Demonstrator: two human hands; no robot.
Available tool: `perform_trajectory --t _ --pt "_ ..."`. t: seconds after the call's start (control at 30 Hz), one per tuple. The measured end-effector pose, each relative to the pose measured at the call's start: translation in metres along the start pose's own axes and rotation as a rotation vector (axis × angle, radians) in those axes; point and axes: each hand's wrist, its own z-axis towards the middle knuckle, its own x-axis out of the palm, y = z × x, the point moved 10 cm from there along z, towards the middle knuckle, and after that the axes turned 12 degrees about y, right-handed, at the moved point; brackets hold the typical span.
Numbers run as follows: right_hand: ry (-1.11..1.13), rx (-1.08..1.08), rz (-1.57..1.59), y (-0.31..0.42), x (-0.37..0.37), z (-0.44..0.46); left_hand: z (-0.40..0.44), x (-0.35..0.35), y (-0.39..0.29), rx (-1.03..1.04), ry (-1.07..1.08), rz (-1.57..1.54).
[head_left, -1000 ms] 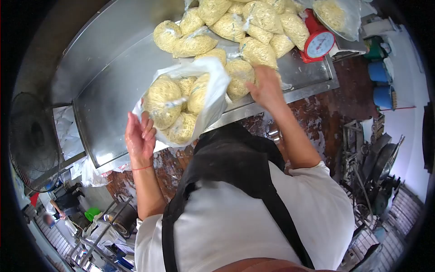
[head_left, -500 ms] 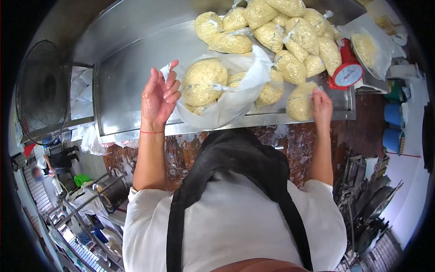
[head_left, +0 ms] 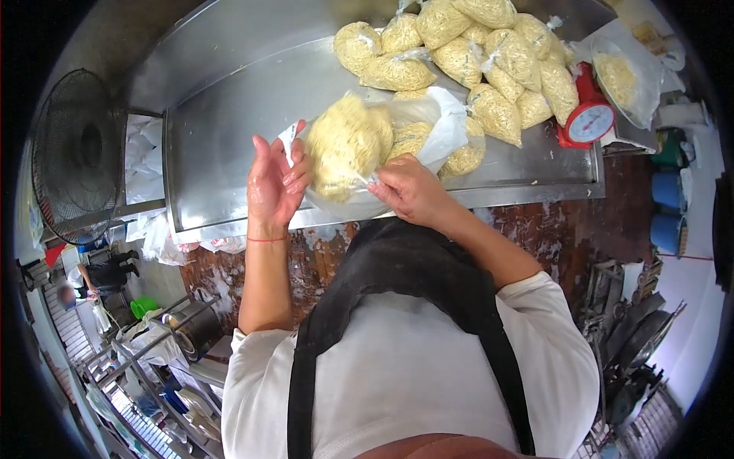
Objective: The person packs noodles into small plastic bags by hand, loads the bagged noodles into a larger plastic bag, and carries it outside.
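Plump yellow noodle bag [head_left: 336, 153] — blurred, over open white carrier bag [head_left: 451, 128]

At the centre of the frame, the right hand [head_left: 413, 193] grips the gathered neck of a bag of pale yellow strands [head_left: 342, 141], partly blurred, over the white carrier bag [head_left: 451, 126]. The left hand [head_left: 277, 182], just left of it, has a white strip of that carrier bag between loosely curled fingers. More filled bags [head_left: 501, 57] lie heaped at upper right on the metal worktop [head_left: 237, 115], beside a red dial scale [head_left: 590, 124]. A fan [head_left: 76, 153] stands at far left; another person [head_left: 107, 275] shows at lower left.
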Motion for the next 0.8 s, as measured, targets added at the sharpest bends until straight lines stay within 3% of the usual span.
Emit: perform_trajectory --t 0.07,0.17,0.23,0.3,0.33,0.4,0.53,0.63,0.73,0.8 --pt "-0.092 -0.12 -0.074 0.008 -0.007 -0.003 -0.003 -0.008 0.0 -0.013 0.011 0.003" --pt "-0.572 0.098 -0.473 0.013 -0.068 -0.021 -0.007 -0.015 0.003 -0.029 -0.02 0.041" --pt "-0.663 0.351 -0.759 -0.012 -0.091 -0.025 -0.006 -0.015 0.006 -0.038 -0.042 0.072" --pt "-0.561 0.639 -0.668 -0.082 -0.102 -0.035 -0.003 -0.011 0.011 -0.052 -0.059 0.097" --pt "-0.414 0.78 -0.432 -0.135 -0.092 -0.05 0.001 -0.007 0.014 -0.067 -0.061 0.128" --pt "-0.163 0.899 -0.271 -0.182 -0.079 -0.081 0.008 0.004 0.021 -0.099 -0.073 0.19" --pt "-0.244 0.6 0.472 -0.154 -0.055 -0.102 0.018 0.021 0.03 -0.151 -0.058 0.268" --pt "-0.481 0.276 1.032 -0.133 -0.041 -0.094 0.011 0.002 0.022 -0.117 -0.08 0.154" --pt "-0.453 0.034 0.898 -0.114 -0.082 -0.069 -0.01 -0.011 -0.012 0.044 -0.163 0.002" --pt "-0.501 0.247 0.493 -0.148 -0.098 -0.07 -0.022 -0.011 -0.018 0.103 -0.168 -0.07"
